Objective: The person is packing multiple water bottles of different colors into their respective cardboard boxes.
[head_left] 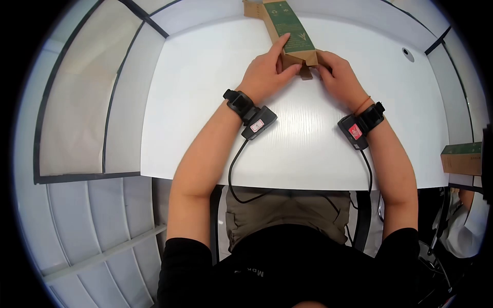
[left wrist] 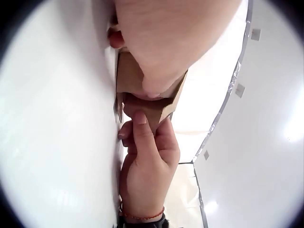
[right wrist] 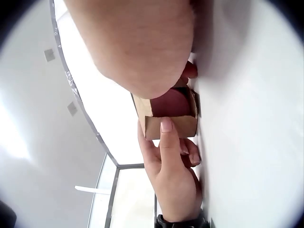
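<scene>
A long cardboard box with a green printed top lies near the table's back edge, its near end open with flaps spread. The left hand holds the box's left side, its index finger along the green top and its thumb at the near flap. At the right near corner, the right hand pinches a side flap. Inside the open end, a dark reddish round thing shows in the right wrist view. The left wrist view shows the right hand with its thumb on a cardboard flap.
White panels with dark edging surround the white table. A round cable hole is at the back right. Another green and brown box stands beyond the right edge. Cables hang from both wrist cameras over the front edge.
</scene>
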Tool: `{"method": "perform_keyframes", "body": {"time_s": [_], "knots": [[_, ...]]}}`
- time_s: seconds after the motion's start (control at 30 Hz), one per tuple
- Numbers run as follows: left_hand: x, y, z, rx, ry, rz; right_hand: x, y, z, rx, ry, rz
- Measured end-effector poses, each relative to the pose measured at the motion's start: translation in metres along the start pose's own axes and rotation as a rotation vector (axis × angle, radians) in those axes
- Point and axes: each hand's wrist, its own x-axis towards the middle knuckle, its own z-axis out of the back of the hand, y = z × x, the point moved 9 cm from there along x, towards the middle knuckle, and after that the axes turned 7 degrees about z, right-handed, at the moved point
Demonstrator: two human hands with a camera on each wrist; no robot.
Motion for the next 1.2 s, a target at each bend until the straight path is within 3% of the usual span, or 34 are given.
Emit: {"method": "perform_keyframes", "body": {"time_s": [0.3,0.6,0.7,0.8,0.9,1.0,1.2], "knots": [[0.003,0.003,0.001,-0.023,-0.038,-0.034,0.002,-0.003,-0.004,-0.005,0.029,0.014],[0.003,0.002,0.002,-0.091,-0.034,-0.044,-0.003,-0.002,-0.015,-0.052,0.191,-0.027],[0.003,0.004,0.002,-0.062,-0.019,-0.011,-0.001,0.008,-0.011,-0.095,0.109,0.069],[0.003,0.004,0.002,-0.107,-0.027,-0.032,-0.001,0.004,-0.008,-0.145,0.203,-0.112],[0.002,0.004,0.003,-0.097,-0.03,-0.033,-0.003,0.014,-0.003,-0.154,0.244,-0.123],[0.001,0.004,0.003,-0.074,-0.008,-0.01,0.0,0.023,0.001,-0.29,0.176,0.07],[0.002,0.005,0.003,-0.075,-0.009,-0.001,0.003,0.032,-0.004,-0.443,0.184,0.237]]}}
